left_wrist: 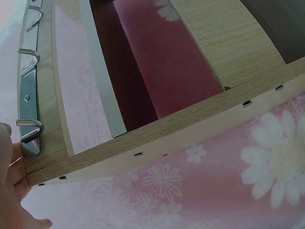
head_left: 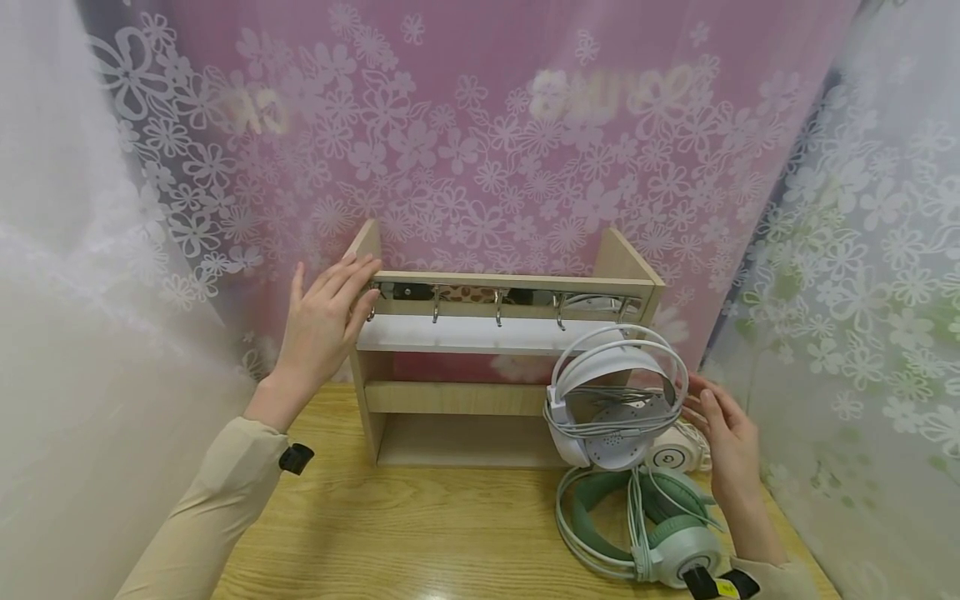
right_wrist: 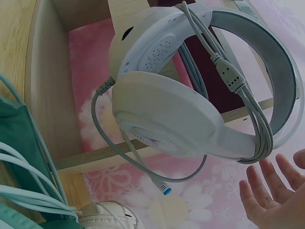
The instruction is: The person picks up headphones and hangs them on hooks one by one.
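White headphones [right_wrist: 176, 112] hang at the right front of the shelf [head_left: 453, 398], apparently from the end hook [head_left: 622, 310], with our right hand [head_left: 731, 433] just beside them: its fingers are loosely spread and grip nothing, and we cannot tell whether a fingertip touches. Our left hand [head_left: 318, 325] lies with extended fingers against the shelf's top left corner, probably to steady it. The grey cable [right_wrist: 252, 114] is wound round the headphones, presumably to stop it dangling. The open-fronted shelf has a white board [head_left: 450, 333] below the hooks and a bottom compartment [head_left: 465, 442] whose right end the headphones hide from us. Green headphones [head_left: 667, 531] lie on the table [head_left: 420, 533] in front; a cream pair [head_left: 670, 457] sits behind those, partly covered.
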`<state>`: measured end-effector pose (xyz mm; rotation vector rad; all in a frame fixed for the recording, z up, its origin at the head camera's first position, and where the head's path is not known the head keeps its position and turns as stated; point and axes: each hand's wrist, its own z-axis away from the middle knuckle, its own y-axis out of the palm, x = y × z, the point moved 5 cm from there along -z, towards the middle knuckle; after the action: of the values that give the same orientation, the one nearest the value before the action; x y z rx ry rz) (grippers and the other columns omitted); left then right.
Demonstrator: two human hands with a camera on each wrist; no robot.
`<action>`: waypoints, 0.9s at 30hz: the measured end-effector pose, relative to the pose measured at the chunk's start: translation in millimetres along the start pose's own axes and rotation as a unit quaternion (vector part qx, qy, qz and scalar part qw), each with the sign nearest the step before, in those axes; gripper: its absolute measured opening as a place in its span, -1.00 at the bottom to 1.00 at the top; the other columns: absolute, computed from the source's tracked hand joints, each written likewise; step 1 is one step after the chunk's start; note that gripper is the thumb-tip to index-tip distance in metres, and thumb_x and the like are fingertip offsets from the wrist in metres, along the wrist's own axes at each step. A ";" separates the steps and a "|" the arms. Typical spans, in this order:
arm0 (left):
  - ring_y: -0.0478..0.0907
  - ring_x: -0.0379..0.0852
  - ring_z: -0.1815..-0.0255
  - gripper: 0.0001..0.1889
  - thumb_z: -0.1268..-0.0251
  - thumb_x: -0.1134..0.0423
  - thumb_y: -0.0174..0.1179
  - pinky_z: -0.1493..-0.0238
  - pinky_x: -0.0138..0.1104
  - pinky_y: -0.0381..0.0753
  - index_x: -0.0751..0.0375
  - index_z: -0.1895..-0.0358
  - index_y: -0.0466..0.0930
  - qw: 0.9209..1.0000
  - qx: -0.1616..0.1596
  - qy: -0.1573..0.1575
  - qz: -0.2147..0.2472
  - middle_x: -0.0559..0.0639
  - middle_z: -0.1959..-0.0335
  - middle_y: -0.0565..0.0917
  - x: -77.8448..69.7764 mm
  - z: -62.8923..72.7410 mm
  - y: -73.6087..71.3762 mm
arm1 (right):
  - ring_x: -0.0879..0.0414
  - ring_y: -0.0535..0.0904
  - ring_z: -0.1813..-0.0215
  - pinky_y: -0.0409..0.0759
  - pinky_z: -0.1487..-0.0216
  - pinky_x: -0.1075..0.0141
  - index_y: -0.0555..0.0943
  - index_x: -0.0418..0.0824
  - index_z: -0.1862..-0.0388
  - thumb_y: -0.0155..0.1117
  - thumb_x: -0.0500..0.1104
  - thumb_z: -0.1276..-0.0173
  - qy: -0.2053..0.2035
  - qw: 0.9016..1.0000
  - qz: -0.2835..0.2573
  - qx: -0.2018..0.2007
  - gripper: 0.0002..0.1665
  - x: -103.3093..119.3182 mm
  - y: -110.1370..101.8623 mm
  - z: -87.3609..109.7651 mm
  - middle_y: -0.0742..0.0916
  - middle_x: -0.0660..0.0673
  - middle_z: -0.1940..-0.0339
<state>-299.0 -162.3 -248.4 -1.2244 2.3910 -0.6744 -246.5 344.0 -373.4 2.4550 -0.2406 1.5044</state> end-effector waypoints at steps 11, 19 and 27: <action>0.39 0.08 -0.46 -0.56 -0.57 0.10 0.10 -0.55 0.27 -0.19 0.05 -0.42 0.48 1.000 0.000 0.000 -0.002 0.03 -0.40 0.53 0.2 0.3 0.2 | 0.30 0.70 0.04 0.64 0.02 0.51 0.56 -0.35 -0.29 0.03 -0.21 -0.63 0.012 1.000 0.001 0.008 -0.61 -9.9 -5.7 4.2 0.74 0.13 0.00; 0.40 0.08 -0.46 -0.56 -0.57 0.10 0.10 -0.54 0.27 -0.18 0.07 -0.41 0.49 1.000 0.001 0.000 -0.002 0.03 -0.40 0.53 0.7 0.2 0.8 | 0.35 0.68 0.08 0.64 0.05 0.52 0.63 -0.13 -0.16 0.05 -0.20 -0.62 0.033 0.999 0.016 0.025 -0.73 -25.7 -9.5 7.5 0.73 0.20 0.05; 0.40 0.09 -0.46 -0.56 -0.56 0.11 0.10 -0.54 0.28 -0.18 0.07 -0.41 0.49 1.000 -0.001 0.000 -0.002 0.04 -0.40 0.53 0.4 -0.2 0.9 | 0.44 0.64 0.10 0.62 0.09 0.57 0.56 -0.14 -0.26 0.04 -0.14 -0.64 0.049 0.994 0.094 0.042 -0.68 -40.5 -14.8 8.5 0.68 0.32 0.05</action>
<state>-299.9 -162.1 -248.8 -1.2293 2.3909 -0.6742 -253.5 355.9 -415.0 2.4731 -0.4065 1.7400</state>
